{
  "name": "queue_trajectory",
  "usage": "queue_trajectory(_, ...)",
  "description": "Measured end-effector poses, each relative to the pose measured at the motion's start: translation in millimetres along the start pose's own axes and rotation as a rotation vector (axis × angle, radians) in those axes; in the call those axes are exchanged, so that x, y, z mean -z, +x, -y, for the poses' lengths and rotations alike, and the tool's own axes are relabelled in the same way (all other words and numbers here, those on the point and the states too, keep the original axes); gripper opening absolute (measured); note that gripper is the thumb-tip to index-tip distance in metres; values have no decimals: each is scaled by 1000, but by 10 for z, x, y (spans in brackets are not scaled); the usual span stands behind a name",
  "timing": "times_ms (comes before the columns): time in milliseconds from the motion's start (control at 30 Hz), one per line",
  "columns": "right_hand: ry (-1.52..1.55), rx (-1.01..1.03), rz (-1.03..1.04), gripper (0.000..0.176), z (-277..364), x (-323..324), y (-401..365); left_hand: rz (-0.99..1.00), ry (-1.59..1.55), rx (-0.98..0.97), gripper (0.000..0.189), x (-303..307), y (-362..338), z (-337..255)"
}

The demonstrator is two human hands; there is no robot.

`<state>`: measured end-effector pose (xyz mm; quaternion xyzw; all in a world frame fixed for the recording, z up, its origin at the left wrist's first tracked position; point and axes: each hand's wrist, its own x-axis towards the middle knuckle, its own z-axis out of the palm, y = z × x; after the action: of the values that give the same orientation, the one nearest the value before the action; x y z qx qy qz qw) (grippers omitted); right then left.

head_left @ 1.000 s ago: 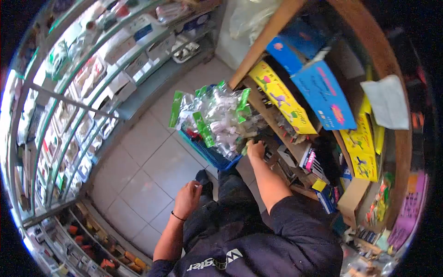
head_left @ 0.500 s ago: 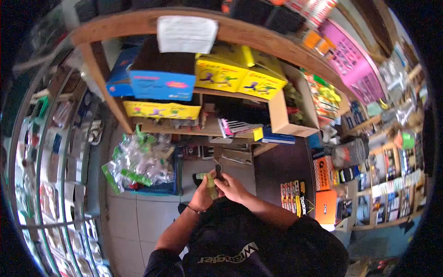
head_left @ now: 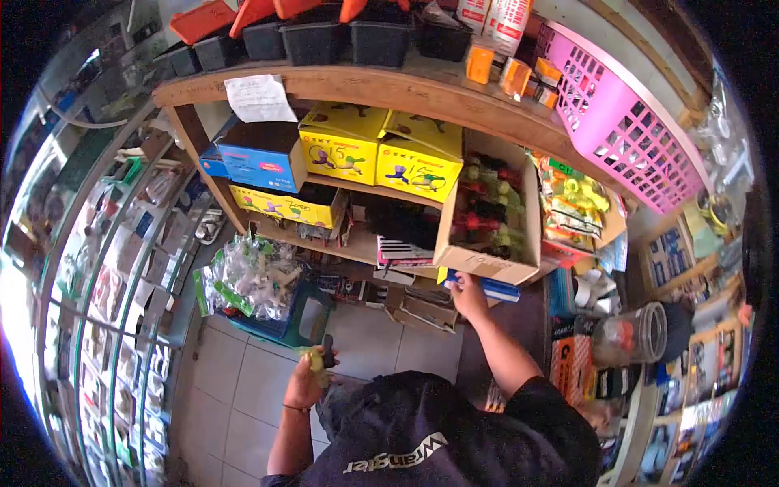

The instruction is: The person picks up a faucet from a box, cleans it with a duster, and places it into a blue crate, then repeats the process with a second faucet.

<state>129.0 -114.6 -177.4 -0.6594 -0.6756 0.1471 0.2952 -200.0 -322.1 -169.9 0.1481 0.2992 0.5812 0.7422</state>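
My left hand (head_left: pixel 302 385) is closed on a yellow-green item (head_left: pixel 317 367) with a dark part (head_left: pixel 329 351) standing beside it. My right hand (head_left: pixel 468 294) reaches to the shelf edge, its fingers at a blue and yellow box (head_left: pixel 497 287) just under an open cardboard box (head_left: pixel 489 264). The cardboard box holds red and green-yellow items. What the right fingertips grip is too small to make out.
Yellow boxes (head_left: pixel 337 156) and a blue box (head_left: pixel 260 158) stand on the wooden shelf (head_left: pixel 349 79). A crate (head_left: pixel 304 318) of plastic bags is at lower left. A pink basket (head_left: pixel 629 122) sits upper right, above a clear jar (head_left: pixel 629 334). Glass shelving lines the left.
My right hand has left my left hand and stretched forward to the shelf. The left hand has moved left and down, still with the yellow-green item. The view has shifted.
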Motion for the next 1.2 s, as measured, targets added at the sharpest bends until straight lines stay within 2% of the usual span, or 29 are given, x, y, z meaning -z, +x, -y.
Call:
queue_trajectory(67, -375, 109, 11, 25, -255, 183, 259, -83, -43, -119, 43, -249, -104, 318)
queue_trajectory(133, -316, 230, 35, 29, -633, 109, 478, 10, -234, -159, 42, -773, -75, 622)
queue_trajectory(167, -270, 151, 98, 26, -638, 123, 542, 16, -293, -135, 42, -959, -67, 775)
queue_trajectory(200, -251, 119, 253, 27, -616, 188, 637, 19, -355, -111, 42, -1116, -104, 898)
queue_trajectory(267, -222, 201, 287, 28, -590, 193, 626, 8, -353, -136, 43, -1355, -264, 936)
queue_trajectory(333, -192, 268, 304, 30, -588, 169, 616, 167, -478, -58, 44, -1398, -490, 847)
queue_trajectory(367, -173, 291, 309, 30, -574, 162, 610, 90, -362, -54, 46, -1385, -579, 803)
queue_trajectory(467, -112, 312, 341, 33, -574, 97, 602, 94, -325, -109, 47, -1347, -749, 756)
queue_trajectory(567, -72, 277, 377, 36, -585, 9, 594, -7, -265, -128, 49, -1440, -769, 742)
queue_trajectory(667, -69, 201, 389, 39, -624, -102, 585, -58, -219, -103, 49, -1449, -563, 731)
queue_trajectory(733, 92, 111, 349, 47, -727, -285, 327, -54, -208, -76, 48, -1386, -392, 730)
queue_trajectory(800, 167, -21, 450, 43, -380, 75, -110, -16, -263, -39, 50, -1311, -218, 668)
queue_trajectory(867, 493, -479, 838, 41, -272, 262, -607, 0, -260, -16, 48, -1192, -62, 593)
queue_trajectory(933, 589, -539, 999, 44, 134, 684, -1104, -273, -21, -79, 48, -1094, 20, 474)
queue_trajectory(1000, 664, -440, 1207, 40, -9, 465, -1566, -218, 25, -70, 45, -668, 43, 355)
queue_trajectory(1033, 660, -439, 1197, 40, 91, 420, -1740, -229, -43, -42, 44, -510, 48, 277)
queue_trajectory(1100, 714, 166, 827, 39, 434, 346, -1986, -226, -125, -22, 43, -393, 60, 81)
queue_trajectory(1167, 680, 147, 845, 39, 672, 215, -2038, -61, 180, -338, 48, -367, 31, -83)
queue_trajectory(1200, 666, 128, 858, 38, 807, 150, -2036, -63, 162, -341, 48, -325, 4, -209)
